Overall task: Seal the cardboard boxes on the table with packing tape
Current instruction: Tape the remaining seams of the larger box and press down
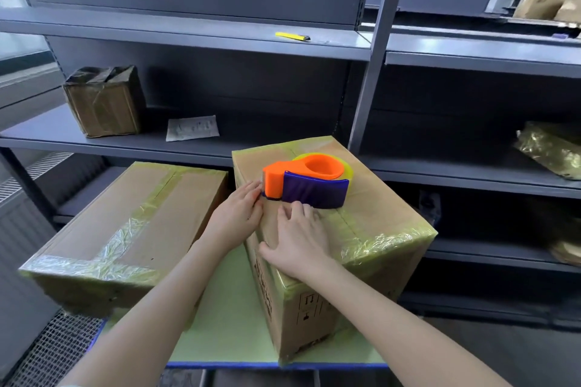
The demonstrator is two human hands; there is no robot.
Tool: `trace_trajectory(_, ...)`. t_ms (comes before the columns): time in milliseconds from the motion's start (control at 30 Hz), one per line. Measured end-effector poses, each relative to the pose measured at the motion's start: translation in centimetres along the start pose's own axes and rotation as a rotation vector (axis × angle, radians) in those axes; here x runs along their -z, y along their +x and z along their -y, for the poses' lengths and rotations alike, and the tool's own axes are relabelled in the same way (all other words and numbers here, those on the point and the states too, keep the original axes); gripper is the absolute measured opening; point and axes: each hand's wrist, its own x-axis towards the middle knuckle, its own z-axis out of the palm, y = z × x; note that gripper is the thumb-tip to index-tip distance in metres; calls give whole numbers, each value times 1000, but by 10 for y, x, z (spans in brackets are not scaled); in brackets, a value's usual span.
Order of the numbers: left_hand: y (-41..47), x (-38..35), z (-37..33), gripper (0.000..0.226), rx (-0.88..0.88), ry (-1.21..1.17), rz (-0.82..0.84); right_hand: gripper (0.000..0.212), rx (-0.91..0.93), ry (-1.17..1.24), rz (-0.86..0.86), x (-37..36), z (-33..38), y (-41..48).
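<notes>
Head camera shows a cardboard box [371,207] on the green table [232,324]. An orange and purple tape dispenser [306,181] sits on top, just beyond both hands. The right hand [301,239] lies flat on the box, fingers spread. The left hand [240,214] touches the dispenser's orange end; its grip is unclear.

Left grip [239,214] ahead, right grip [298,239] just behind, palm-down, fingers [297,210] spread.

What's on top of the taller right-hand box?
The orange-and-purple tape dispenser lies there; the left hand and right hand rest beside it. The lid beneath them is covered.
</notes>
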Motion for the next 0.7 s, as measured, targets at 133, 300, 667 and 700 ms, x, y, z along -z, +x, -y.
trace_trajectory(133, -19, -2, -8, 53, -39, 74, -75, 72, 89, 33, 72, 13, -14, -10)
trace_trajectory(300, -50, -10, -33, 52, -38, 182, -131, 74, 253, 37, 161, 29, -54, -31)
trace_trajectory(667, -54, -11, -75, 40, -195, 276, -126, 67, 200, 284, 314, 45, -135, -60)
trace_trajectory(700, -47, -7, -68, 40, -172, 262, -108, 63, 163, 240, 225, 41, -126, -62)
